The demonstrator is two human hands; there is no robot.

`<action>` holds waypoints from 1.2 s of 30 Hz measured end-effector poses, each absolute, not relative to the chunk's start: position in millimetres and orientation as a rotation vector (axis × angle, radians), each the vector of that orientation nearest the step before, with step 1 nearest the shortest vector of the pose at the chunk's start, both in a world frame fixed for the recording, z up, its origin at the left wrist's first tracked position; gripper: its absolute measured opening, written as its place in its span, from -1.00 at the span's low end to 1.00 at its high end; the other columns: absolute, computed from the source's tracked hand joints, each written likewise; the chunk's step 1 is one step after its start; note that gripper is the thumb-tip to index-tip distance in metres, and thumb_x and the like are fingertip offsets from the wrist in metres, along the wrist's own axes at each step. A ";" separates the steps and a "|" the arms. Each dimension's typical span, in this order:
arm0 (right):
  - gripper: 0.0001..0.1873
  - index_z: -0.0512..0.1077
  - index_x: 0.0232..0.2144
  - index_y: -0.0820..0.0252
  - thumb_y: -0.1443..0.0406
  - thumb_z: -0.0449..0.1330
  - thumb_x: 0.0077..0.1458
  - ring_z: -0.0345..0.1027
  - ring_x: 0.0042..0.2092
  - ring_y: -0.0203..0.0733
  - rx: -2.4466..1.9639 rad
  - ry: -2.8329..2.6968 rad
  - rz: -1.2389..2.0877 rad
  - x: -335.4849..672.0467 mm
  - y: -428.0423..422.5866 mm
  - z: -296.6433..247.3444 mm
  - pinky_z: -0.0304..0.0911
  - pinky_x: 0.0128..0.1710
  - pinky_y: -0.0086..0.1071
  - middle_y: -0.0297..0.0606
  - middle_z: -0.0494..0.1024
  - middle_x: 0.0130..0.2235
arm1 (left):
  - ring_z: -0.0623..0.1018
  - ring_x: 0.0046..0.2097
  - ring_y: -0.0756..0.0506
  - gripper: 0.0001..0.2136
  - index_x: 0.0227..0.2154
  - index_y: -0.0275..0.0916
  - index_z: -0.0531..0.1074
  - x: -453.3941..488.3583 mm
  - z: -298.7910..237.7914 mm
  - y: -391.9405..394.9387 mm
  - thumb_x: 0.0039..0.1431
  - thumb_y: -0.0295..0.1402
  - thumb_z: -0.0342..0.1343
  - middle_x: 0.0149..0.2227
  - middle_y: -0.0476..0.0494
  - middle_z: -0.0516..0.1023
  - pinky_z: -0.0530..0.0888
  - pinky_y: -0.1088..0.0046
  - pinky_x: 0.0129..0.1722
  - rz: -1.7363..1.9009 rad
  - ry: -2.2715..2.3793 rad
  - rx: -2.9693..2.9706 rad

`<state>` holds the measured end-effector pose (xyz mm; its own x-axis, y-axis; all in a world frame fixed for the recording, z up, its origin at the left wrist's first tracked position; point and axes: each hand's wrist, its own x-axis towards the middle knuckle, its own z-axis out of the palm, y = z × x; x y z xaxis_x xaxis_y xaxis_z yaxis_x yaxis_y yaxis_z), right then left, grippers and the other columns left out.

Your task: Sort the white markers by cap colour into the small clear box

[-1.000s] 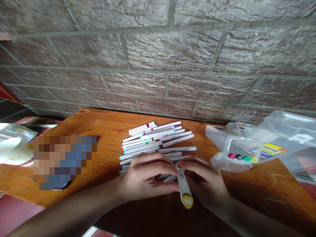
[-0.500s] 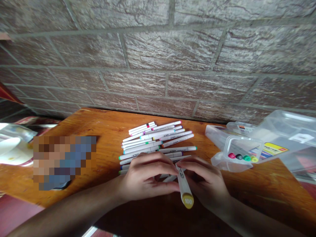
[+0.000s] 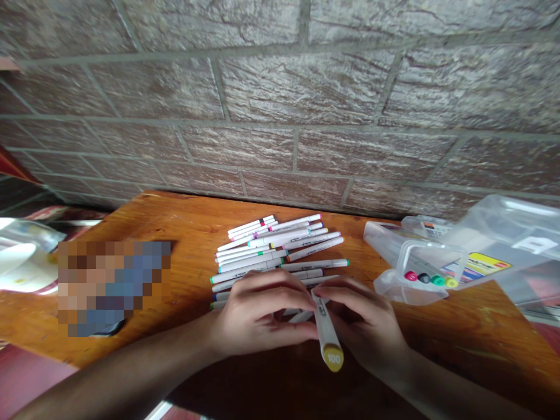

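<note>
A white marker [image 3: 325, 329] with a yellow end numbered 100 points toward me between my two hands. My left hand [image 3: 266, 312] is closed on it from the left, thumb and fingertips at the barrel. From the other side my right hand [image 3: 365, 318] also grips it, its thumb partly hidden behind the marker. Just beyond my hands lies a loose pile of white markers [image 3: 284, 238] with coloured bands and ends. My hands cover the nearest of these.
On the right a clear plastic case [image 3: 494, 233] lies on its side, several marker ends [image 3: 423, 279] showing at its opening. A blurred-out object [image 3: 116, 289] lies on the wooden table [image 3: 175, 210] at left, near a white cup [image 3: 24, 268]. A stone-block wall [image 3: 280, 87] rises behind.
</note>
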<state>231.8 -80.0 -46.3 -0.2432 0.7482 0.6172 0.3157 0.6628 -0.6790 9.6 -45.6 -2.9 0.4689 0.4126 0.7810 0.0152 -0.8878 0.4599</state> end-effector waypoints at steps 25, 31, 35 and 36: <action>-0.75 0.62 -0.06 0.07 0.42 0.37 0.23 0.62 -0.18 -0.15 -0.845 -1.837 0.535 232.5 -80.0 -47.8 0.53 -0.22 -0.42 -0.19 0.67 -0.14 | 0.70 -0.31 -0.06 -0.83 -0.23 -0.34 0.61 10.4 -3.4 -44.7 0.13 -0.46 0.43 -0.31 -0.22 0.68 0.64 0.56 -0.26 1.389 0.348 2.322; -0.75 0.61 -0.06 0.06 0.42 0.37 0.24 0.62 -0.18 -0.14 -0.860 -1.838 0.531 232.5 -80.4 -48.0 0.53 -0.23 -0.40 -0.18 0.68 -0.14 | 0.70 -0.32 -0.07 -0.82 -0.22 -0.32 0.62 10.4 -4.0 -44.5 0.13 -0.46 0.44 -0.32 -0.21 0.68 0.64 0.54 -0.28 1.392 0.352 2.322; -0.75 0.62 -0.07 0.07 0.42 0.38 0.22 0.62 -0.19 -0.13 -0.859 -1.838 0.528 232.3 -80.4 -47.3 0.54 -0.25 -0.39 -0.17 0.68 -0.15 | 0.70 -0.32 -0.07 -0.84 -0.22 -0.30 0.61 10.0 -3.5 -44.7 0.15 -0.44 0.42 -0.32 -0.20 0.68 0.64 0.54 -0.30 1.386 0.361 2.335; -0.74 0.62 -0.07 0.08 0.43 0.37 0.22 0.63 -0.18 -0.14 -0.860 -1.836 0.527 232.2 -80.4 -47.1 0.54 -0.24 -0.40 -0.17 0.68 -0.15 | 0.70 -0.32 -0.06 -0.84 -0.21 -0.30 0.61 10.0 -3.1 -44.8 0.16 -0.43 0.42 -0.32 -0.20 0.69 0.64 0.54 -0.30 1.385 0.361 2.340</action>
<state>232.2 -80.4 -47.1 -0.2477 0.7574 0.6042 0.3219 0.6525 -0.6860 10.0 -44.8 -3.1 0.4768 0.4114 0.7768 0.0196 -0.8885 0.4585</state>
